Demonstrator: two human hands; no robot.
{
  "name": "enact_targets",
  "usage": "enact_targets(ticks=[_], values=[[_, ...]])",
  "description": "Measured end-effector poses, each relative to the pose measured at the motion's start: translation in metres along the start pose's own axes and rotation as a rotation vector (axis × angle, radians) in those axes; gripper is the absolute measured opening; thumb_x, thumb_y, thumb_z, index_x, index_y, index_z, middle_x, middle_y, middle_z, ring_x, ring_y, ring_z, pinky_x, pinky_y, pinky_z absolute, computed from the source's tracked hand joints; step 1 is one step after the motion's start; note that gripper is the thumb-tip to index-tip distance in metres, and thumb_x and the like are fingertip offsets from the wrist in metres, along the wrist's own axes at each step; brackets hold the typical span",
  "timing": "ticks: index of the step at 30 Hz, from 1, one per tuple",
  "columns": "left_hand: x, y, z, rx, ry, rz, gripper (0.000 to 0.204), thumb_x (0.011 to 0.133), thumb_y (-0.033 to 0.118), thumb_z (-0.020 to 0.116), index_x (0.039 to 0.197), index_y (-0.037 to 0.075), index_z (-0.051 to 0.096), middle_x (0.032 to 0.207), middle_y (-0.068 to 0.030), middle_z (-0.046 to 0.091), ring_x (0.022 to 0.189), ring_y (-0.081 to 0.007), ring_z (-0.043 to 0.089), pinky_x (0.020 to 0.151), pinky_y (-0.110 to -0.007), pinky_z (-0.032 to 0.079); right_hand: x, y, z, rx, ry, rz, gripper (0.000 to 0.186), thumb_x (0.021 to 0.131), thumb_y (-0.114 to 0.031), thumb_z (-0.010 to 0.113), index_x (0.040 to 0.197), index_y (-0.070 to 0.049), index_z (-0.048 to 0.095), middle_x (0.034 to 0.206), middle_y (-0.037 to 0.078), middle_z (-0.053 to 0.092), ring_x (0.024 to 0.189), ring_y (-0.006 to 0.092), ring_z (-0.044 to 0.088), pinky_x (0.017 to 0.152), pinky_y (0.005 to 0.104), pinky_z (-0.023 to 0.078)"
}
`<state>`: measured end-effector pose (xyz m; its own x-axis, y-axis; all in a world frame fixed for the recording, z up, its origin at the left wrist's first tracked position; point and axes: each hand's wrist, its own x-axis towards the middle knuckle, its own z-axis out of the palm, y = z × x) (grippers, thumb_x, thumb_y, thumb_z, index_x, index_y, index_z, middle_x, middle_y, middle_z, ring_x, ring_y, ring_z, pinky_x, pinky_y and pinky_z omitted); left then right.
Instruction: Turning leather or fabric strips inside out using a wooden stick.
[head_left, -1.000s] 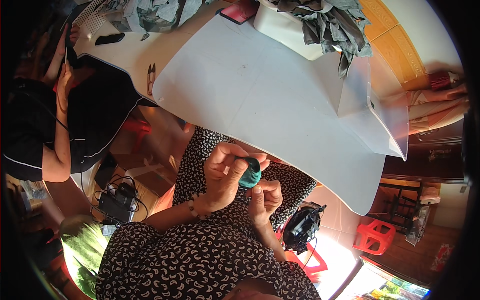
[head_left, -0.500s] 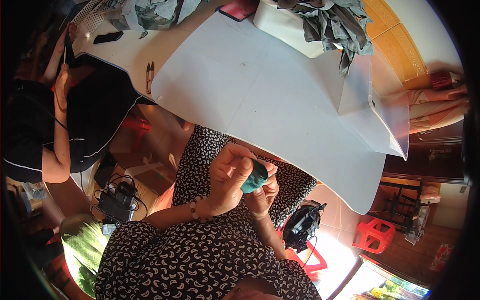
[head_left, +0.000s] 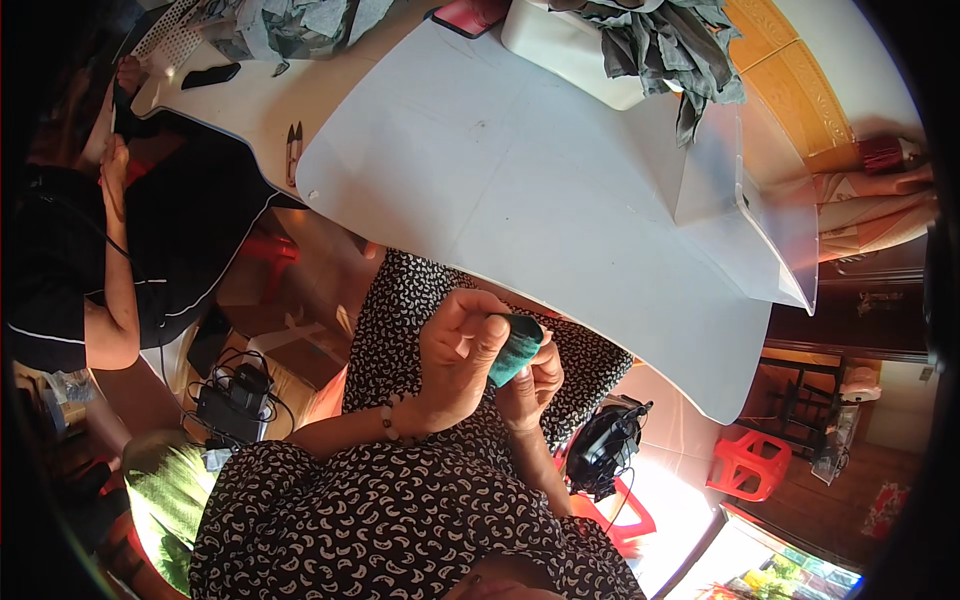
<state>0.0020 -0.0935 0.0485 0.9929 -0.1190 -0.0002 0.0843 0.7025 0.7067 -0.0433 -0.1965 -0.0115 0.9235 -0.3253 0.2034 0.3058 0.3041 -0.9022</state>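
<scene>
L hand [head_left: 460, 362] and R hand [head_left: 530, 388] both pinching the green cloth [head_left: 518, 350], up over the patterned dress [head_left: 400, 500], just nr side of the pale table [head_left: 500, 190]. Beyond, snips [head_left: 294, 157] lie L; far edge, white bin [head_left: 560, 55] w/ grey strips [head_left: 670, 60] hanging over.

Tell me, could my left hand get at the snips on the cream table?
Probably, with a stretch: the snips lie uncovered on the cream table and nothing seems to block the way, but the left hand would first have to let go of the green cloth.
</scene>
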Motion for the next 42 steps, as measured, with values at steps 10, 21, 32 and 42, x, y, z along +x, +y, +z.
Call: enact_targets(ticks=[10, 21, 32, 42], values=[[0.013, 0.008, -0.007, 0.075, -0.125, 0.006, 0.066, 0.085, 0.005, 0.075, 0.139, -0.001, 0.039, 0.102, -0.0087, 0.064, 0.091, -0.0136, 0.064, 0.079, -0.028, 0.054, 0.003, -0.012, 0.009, 0.052, -0.038, 0.084, 0.013, 0.097, -0.011, 0.059, 0.091, -0.005, 0.05, 0.076, 0.003, 0.056, 0.059, 0.0067, 0.048, 0.053, 0.0212, 0.04], [0.025, 0.021, -0.009, 0.402, -0.183, 0.382, 0.025, 0.085, 0.003, 0.073, 0.107, -0.003, 0.062, 0.101, -0.0109, 0.062, 0.084, -0.0132, 0.066, 0.074, -0.023, 0.053, 0.0, -0.011, 0.006, 0.019, -0.095, 0.187, 0.015, 0.098, -0.016, 0.059, 0.092, -0.005, 0.051, 0.07, 0.0, 0.054, 0.057, 0.0058, 0.046, 0.052, 0.0202, 0.038], [0.016, 0.02, -0.02, 0.319, -0.205, 0.113, 0.024, 0.085, -0.004, 0.071, 0.091, 0.0, 0.049, 0.099, -0.0099, 0.055, 0.088, -0.0152, 0.064, 0.081, -0.031, 0.057, -0.006, 0.002, 0.007, 0.24, -0.071, 0.22, 0.023, 0.095, -0.023, 0.065, 0.106, -0.003, 0.061, 0.107, 0.005, 0.064, 0.096, 0.0128, 0.06, 0.088, 0.0285, 0.048], [0.02, 0.033, -0.01, 0.05, -0.204, -0.051, 0.06, 0.082, 0.032, 0.08, 0.121, -0.001, 0.048, 0.112, -0.0163, 0.062, 0.102, -0.0234, 0.066, 0.088, -0.035, 0.055, 0.002, -0.011, 0.008, 0.139, -0.057, 0.216, 0.014, 0.098, -0.016, 0.059, 0.094, -0.007, 0.05, 0.076, -0.002, 0.056, 0.062, 0.0045, 0.046, 0.056, 0.0199, 0.039]])
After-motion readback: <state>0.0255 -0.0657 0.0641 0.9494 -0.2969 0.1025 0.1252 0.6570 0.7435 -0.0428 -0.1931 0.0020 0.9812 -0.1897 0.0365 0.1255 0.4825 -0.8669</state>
